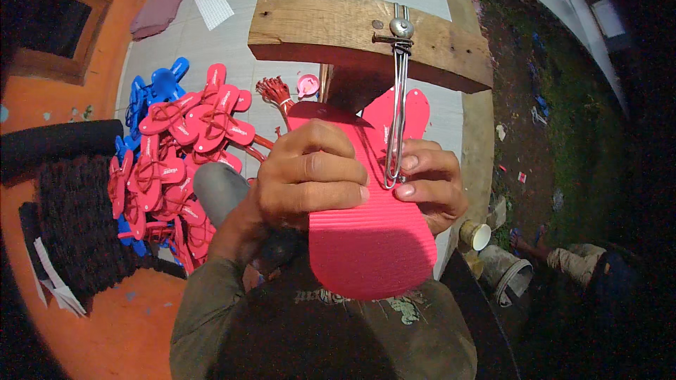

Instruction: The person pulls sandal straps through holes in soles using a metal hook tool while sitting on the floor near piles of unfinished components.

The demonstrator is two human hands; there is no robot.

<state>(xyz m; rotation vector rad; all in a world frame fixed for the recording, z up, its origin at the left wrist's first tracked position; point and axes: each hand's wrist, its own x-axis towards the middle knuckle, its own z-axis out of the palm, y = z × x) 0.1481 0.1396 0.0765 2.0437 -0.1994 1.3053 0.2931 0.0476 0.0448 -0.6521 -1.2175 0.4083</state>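
Note:
A pink-red flip-flop sole (372, 246) with a ribbed underside faces me, held upright in front of my chest. My left hand (313, 169) is closed around its left side, thumb and knuckles against the ribbed face. Closed at the right edge, my right hand (433, 184) has its fingertips beside the looped lower end of a metal wire tool (398, 98). That tool is fastened to a wooden beam (317, 28) and reaches down over the sole. Another pink sole part (414, 109) shows behind the wire. Whether the wire passes through the sole, I cannot tell.
At the left lie a heap of pink-red flip-flops (162, 177) and some blue ones (163, 84). A bundle of red straps (274, 90) and a pink cup (308, 84) are near the beam. Dark stacked sheets (81, 218) stand far left; buckets (512, 280) stand right, near another person's leg (574, 264).

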